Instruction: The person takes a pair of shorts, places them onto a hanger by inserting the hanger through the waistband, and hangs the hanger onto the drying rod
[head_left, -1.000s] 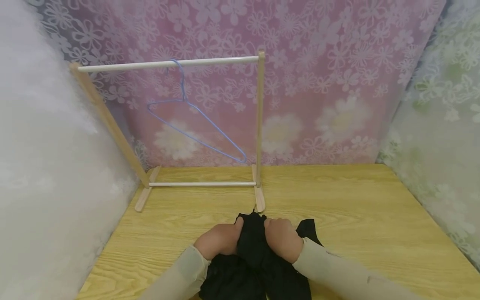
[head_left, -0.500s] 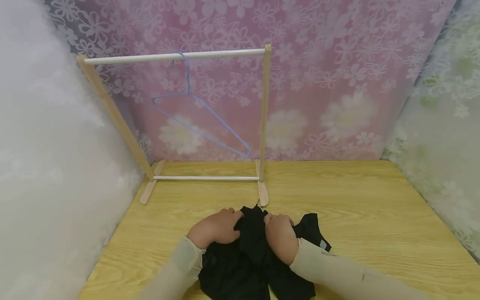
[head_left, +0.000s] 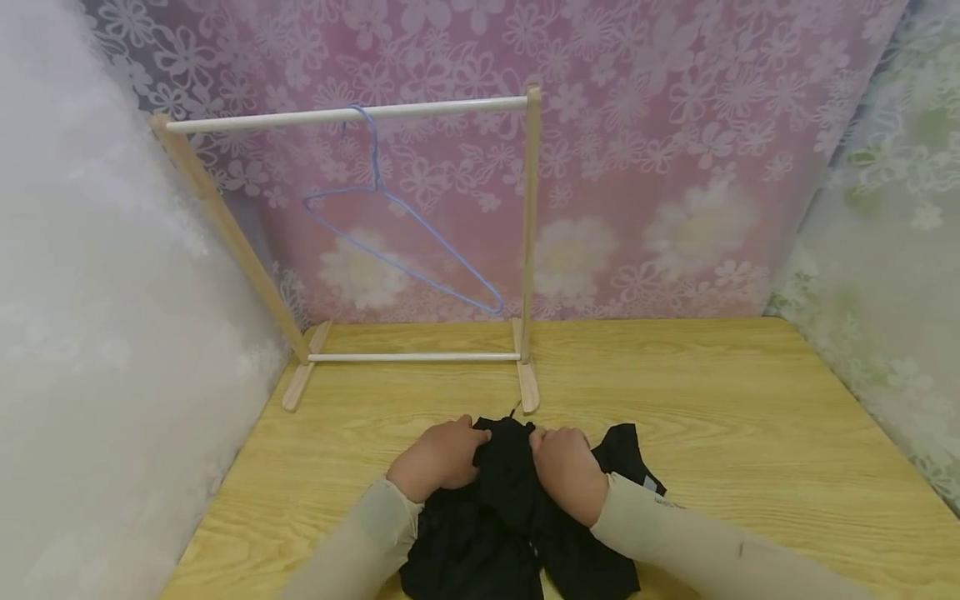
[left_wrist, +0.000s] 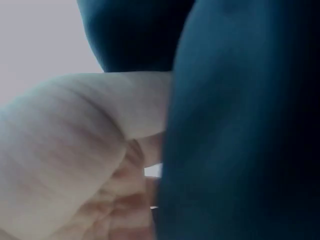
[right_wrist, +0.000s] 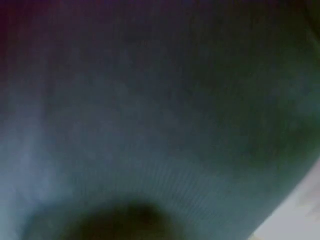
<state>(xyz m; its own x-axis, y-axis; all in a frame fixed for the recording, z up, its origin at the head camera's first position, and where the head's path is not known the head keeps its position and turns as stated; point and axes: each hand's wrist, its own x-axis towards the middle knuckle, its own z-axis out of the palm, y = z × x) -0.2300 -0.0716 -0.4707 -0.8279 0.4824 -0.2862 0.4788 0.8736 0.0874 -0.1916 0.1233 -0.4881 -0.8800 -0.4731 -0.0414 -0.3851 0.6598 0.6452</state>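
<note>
A black garment (head_left: pixel 506 487) lies bunched on the table at the near middle, a thin dark tip (head_left: pixel 515 410) poking up from its top edge. My left hand (head_left: pixel 438 457) grips the upper left edge, thumb on the cloth. On the opposite side, my right hand (head_left: pixel 572 473) holds the upper right edge with curled fingers. Past that hand, a loose flap (head_left: pixel 621 450) of the garment spreads out, with a small pale label. In the left wrist view the thumb (left_wrist: pixel 140 102) goes behind a dark fold (left_wrist: pixel 215 125). Dark cloth (right_wrist: pixel 160 110) fills most of the right wrist view, hiding the right fingers.
A wooden rack (head_left: pixel 530 225) with white bars stands at the back left of the table (head_left: pixel 712 400). From its top bar hangs a blue wire hanger (head_left: pixel 442 237). The rack's right foot (head_left: pixel 528 387) is close beyond the garment. Flowered sheets surround the table.
The left hand has shifted its hold on the garment's edge, fingers spreading and then drawing in again. The right hand keeps its grip. The camera view has shifted slightly.
</note>
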